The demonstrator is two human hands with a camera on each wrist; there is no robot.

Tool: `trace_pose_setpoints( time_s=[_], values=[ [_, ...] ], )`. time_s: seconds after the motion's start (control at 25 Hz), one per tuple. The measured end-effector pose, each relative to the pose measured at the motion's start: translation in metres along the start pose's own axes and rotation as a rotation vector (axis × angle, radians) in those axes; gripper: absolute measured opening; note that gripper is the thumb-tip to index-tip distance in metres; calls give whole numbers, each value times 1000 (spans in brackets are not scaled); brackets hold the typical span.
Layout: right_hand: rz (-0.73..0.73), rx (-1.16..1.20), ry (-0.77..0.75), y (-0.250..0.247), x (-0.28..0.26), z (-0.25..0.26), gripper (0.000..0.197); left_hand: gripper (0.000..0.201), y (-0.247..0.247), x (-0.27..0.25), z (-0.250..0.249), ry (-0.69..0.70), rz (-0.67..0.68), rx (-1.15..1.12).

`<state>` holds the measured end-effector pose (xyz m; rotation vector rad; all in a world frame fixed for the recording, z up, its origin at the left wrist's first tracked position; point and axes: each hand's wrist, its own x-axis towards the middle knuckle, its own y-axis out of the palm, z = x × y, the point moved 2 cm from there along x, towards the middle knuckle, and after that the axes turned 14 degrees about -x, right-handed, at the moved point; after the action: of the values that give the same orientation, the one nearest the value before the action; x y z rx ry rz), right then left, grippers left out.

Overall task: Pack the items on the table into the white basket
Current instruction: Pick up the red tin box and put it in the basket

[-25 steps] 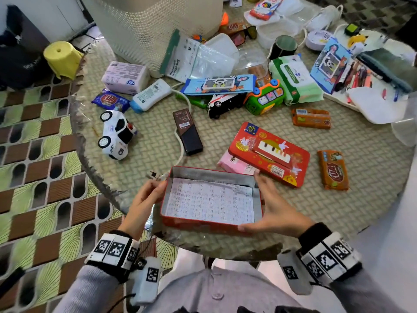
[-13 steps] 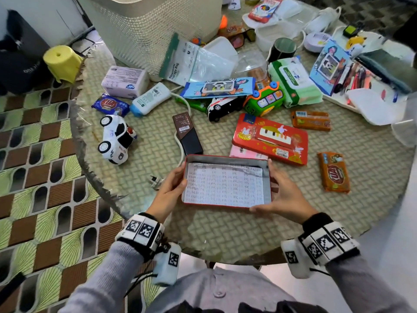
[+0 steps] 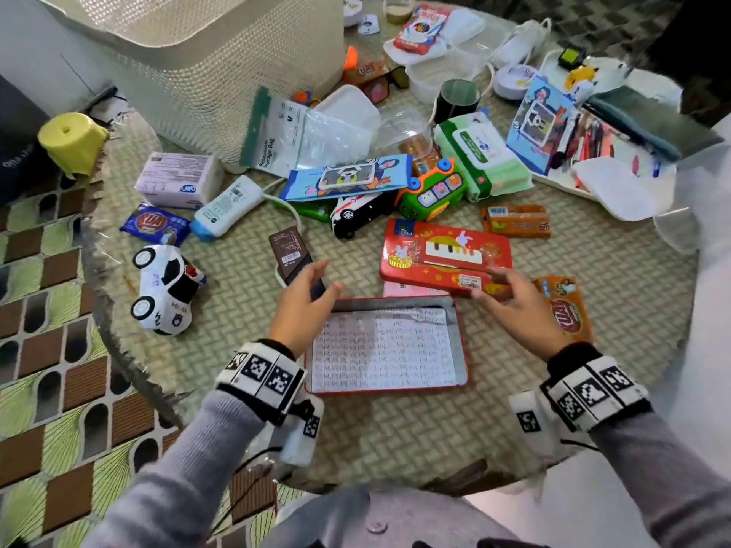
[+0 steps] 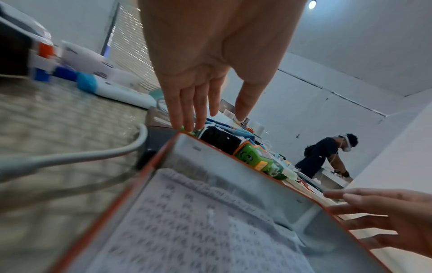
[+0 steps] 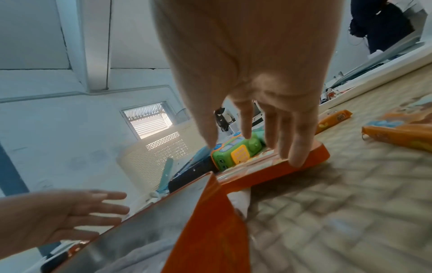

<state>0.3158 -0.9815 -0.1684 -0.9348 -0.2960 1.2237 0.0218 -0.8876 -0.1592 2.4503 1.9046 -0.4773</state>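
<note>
Hands hover spread, each grip empty: left hand (image 3: pixel 304 306) and right hand (image 3: pixel 514 306) flank the open tin (image 3: pixel 385 346) near the surface's near edge. Lid (image 3: pixel 445 257) should go on squarely before basket (image 3: pixel 205 61).

the green-edged clear pouch (image 3: pixel 290 136) leaning on the white basket (image 3: pixel 221 69) read "resealable storage bag". the blue snack wrapper (image 3: pixel 155 228) and the orange snack pack (image 3: pixel 567 310) each carried a red oval logo that looked like "kua". the black-and-white toy car (image 3: pixel 166 288) bore "police", partly legible. the printed sheet in the open red tin (image 3: pixel 385 346) was too small to read.
</note>
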Motion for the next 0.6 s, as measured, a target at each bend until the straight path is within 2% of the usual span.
trace_pose_setpoints(
  time_s=[0.08,0.24,0.32,0.44,0.6],
  values=[
    [-92,-48,77,-5,22,-12,49,48,19,23,-7,-11,55,28],
    [-132,-152,203,-5,48,-29,54,57,57,63,-14,-107,202,157],
    [-125,-96,242,-5,55,-30,56,59,71,75,-17,-162,240,229],
    [-121,-66,264,-3,56,-24,54,49,82,84,-19,-198,270,266],
    [-134,-9,273,-5,54,-19,54,31,84,88,-11,-217,276,192]
  ],
)
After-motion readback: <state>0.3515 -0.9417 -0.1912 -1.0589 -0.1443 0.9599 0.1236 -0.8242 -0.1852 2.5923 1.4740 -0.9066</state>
